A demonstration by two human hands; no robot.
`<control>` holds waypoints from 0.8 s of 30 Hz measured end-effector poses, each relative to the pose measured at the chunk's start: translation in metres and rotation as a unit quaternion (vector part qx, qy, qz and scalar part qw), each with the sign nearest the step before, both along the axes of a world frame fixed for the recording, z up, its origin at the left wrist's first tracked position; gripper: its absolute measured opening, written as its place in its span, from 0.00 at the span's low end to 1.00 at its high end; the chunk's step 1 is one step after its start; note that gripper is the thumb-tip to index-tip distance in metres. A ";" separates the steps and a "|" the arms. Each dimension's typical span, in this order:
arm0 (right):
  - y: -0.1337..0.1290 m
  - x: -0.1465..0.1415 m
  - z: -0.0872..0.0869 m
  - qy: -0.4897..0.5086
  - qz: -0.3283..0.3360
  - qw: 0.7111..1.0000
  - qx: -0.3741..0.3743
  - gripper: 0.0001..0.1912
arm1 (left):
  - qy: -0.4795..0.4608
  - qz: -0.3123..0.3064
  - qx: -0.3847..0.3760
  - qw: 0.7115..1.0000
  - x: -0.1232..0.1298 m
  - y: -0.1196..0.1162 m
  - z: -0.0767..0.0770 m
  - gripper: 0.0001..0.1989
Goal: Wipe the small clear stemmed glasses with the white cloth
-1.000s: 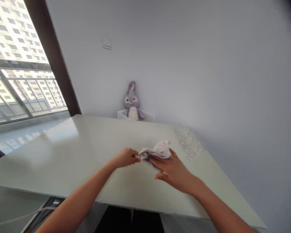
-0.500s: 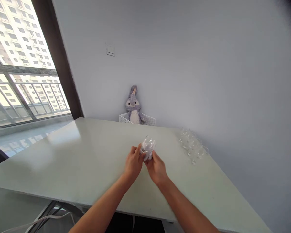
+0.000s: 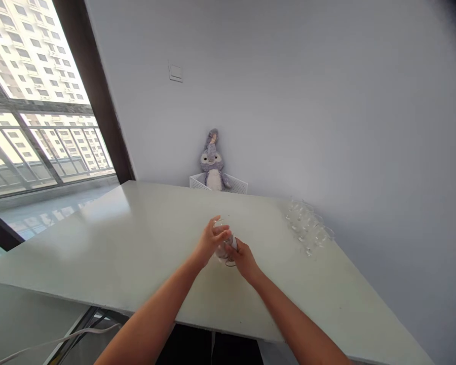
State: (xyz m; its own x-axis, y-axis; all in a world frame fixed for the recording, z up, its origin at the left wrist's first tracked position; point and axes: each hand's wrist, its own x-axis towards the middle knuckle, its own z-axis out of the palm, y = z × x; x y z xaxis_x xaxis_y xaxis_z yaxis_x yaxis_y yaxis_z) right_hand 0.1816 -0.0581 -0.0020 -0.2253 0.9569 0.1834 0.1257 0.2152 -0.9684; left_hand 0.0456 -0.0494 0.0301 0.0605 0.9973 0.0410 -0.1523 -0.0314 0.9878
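Note:
Near the middle of the table, a clear drinking glass point(image 3: 221, 251) is held tilted between both hands, and its round rim or base shows low, beside the right fingers. My left hand point(image 3: 206, 244) curls its fingers around the upper left part of the glass. On the right side, my right hand point(image 3: 246, 259) grips the glass lower down. A small white patch point(image 3: 234, 243), perhaps tissue or cloth, shows between the right fingers and the glass; most of it is hidden. At the right, several clear glasses point(image 3: 306, 223) stand or lie in a cluster.
The pale table point(image 3: 137, 253) meets the wall at the back. Behind its far edge, a grey plush rabbit point(image 3: 214, 167) sits in a white perforated basket point(image 3: 238, 186). A window point(image 3: 41, 126) is at the left. A white cable point(image 3: 87, 331) hangs below the table's front edge.
The glass has turned in my hands and come slightly lower and left. My left fingers have shifted up over it, and the right hand has moved a little lower. The view has shifted slightly.

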 end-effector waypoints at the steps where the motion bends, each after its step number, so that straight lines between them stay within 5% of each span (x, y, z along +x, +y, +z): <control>1: 0.001 0.001 -0.001 -0.059 -0.004 0.998 0.025 0.11 | -0.016 -0.019 -0.012 1.000 0.000 0.001 0.002 0.31; 3: 0.001 0.002 -0.004 -0.197 -0.050 0.975 0.084 0.10 | -0.038 -0.008 -0.018 0.999 0.004 0.001 0.002 0.28; 6: -0.005 0.001 -0.011 -0.383 -0.122 0.892 0.206 0.14 | -0.070 0.068 -0.014 0.995 0.010 0.004 -0.002 0.29; 9: -0.020 0.002 -0.015 -0.460 -0.112 0.821 0.319 0.23 | -0.091 0.145 -0.005 0.985 0.008 0.013 -0.004 0.29; 12: -0.034 0.005 -0.011 -0.486 -0.099 0.792 0.355 0.25 | -0.087 0.205 0.008 0.975 0.003 0.015 -0.004 0.29; 18: -0.017 0.006 -0.003 -0.447 -0.132 0.816 0.341 0.25 | -0.137 0.156 0.074 0.975 0.012 -0.005 0.001 0.27; 20: -0.009 0.010 -0.003 -0.425 -0.152 0.848 0.277 0.23 | -0.147 0.186 0.118 0.964 0.007 -0.007 0.007 0.27; 24: -0.017 0.024 0.008 -0.445 -0.067 0.874 0.183 0.20 | -0.112 0.251 0.214 0.937 -0.012 -0.002 0.021 0.29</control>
